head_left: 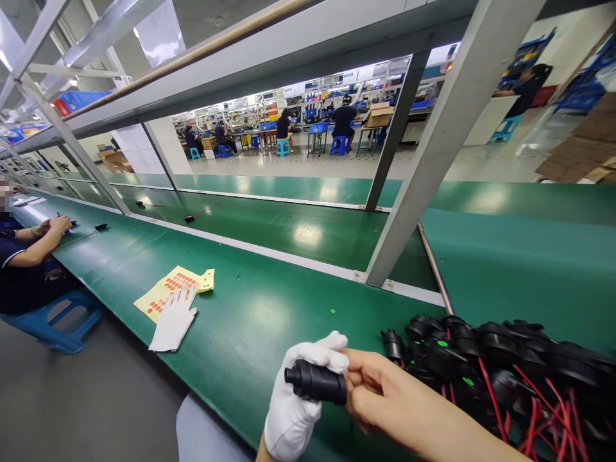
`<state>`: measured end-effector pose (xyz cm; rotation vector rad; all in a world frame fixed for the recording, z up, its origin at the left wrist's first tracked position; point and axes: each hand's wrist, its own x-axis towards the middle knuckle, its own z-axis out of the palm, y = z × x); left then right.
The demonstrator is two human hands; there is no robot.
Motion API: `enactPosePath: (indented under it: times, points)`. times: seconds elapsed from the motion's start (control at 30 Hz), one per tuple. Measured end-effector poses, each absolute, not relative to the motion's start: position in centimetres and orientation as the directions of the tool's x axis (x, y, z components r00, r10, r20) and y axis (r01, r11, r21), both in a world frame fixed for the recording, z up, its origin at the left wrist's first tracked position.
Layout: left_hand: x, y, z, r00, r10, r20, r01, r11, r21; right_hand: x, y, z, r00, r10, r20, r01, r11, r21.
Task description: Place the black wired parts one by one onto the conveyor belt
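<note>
My left hand [294,391], in a white glove, is wrapped round a black cylindrical part [317,383] with a stepped, narrower end pointing left. My bare right hand [378,391] has its fingers curled and pressed at the part's wider right end; the fingertips are partly hidden there. Both hands are above the near edge of the green bench. To the right lies a heap of similar black parts [500,359] with red wires [534,410], a few bearing green dot stickers. One small black part [393,346] rests at the heap's left side.
A white glove [174,324] lies partly on a yellow sheet of red stickers [163,295] at the left. Farther left, a co-worker's hands [56,224] handle a dark piece. White metal posts [423,154] rise from the green bench [250,308]. Several people sit beyond.
</note>
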<state>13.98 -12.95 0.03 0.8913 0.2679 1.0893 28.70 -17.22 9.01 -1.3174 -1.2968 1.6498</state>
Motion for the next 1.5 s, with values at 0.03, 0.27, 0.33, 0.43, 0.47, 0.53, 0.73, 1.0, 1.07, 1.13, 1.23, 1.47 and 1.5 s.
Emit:
enactPosePath:
  times: [0.03,0.27,0.33,0.43,0.47,0.53,0.73,1.0,1.07,1.13,1.23,1.47,1.5]
  points:
    - [14.1,-13.0,0.2,0.469,0.846,0.255,-0.659,0.143,0.738,28.8,-17.3,8.7,-0.273,0.914,-0.301,0.079,-0.291,-0.954]
    - [14.7,-13.0,1.0,0.465,0.827,0.317,-0.693,0.118,0.711,30.5,-18.3,7.6,-0.218,0.929,-0.298,0.142,-0.272,-0.952]
    - [14.6,-12.8,1.0,0.436,0.851,0.293,-0.695,0.112,0.711,30.5,-18.4,7.9,-0.195,0.942,-0.272,0.190,-0.236,-0.953]
    - [14.5,-12.6,0.8,0.401,0.877,0.265,-0.701,0.107,0.705,30.1,-18.3,8.3,-0.158,0.956,-0.249,0.264,-0.202,-0.943]
    - [14.6,-12.7,0.7,0.395,0.882,0.256,-0.711,0.117,0.694,29.9,-18.3,8.3,-0.154,0.951,-0.269,0.270,-0.221,-0.937]
    - [14.7,-12.9,0.6,0.380,0.895,0.234,-0.741,0.143,0.657,29.5,-18.2,8.3,-0.171,0.932,-0.320,0.234,-0.277,-0.932]
    - [15.5,-14.3,0.7,0.416,0.904,0.100,-0.772,0.293,0.564,29.1,-17.9,7.7,-0.251,0.935,-0.251,-0.070,-0.276,-0.959]
    - [16.0,-15.1,-0.1,0.433,0.901,0.021,-0.797,0.372,0.477,28.7,-17.7,8.0,-0.268,0.940,-0.210,-0.182,-0.264,-0.947]
    - [16.0,-15.2,-0.2,0.418,0.908,0.018,-0.795,0.356,0.491,28.5,-17.6,7.8,-0.279,0.939,-0.200,-0.226,-0.267,-0.937]
    - [16.0,-15.3,-0.1,0.404,0.915,-0.009,-0.787,0.353,0.505,28.3,-17.5,7.7,-0.303,0.935,-0.186,-0.275,-0.273,-0.922]
    - [16.0,-15.3,-0.1,0.410,0.910,-0.060,-0.762,0.378,0.526,28.2,-17.4,7.6,-0.334,0.926,-0.174,-0.310,-0.282,-0.908]
    - [16.4,-15.3,0.7,0.425,0.902,-0.081,-0.762,0.405,0.506,28.0,-17.2,8.7,-0.289,0.933,-0.216,-0.248,-0.290,-0.924]
    - [16.4,-15.3,0.8,0.421,0.903,-0.081,-0.762,0.401,0.508,28.0,-17.2,8.8,-0.291,0.932,-0.217,-0.246,-0.292,-0.924]
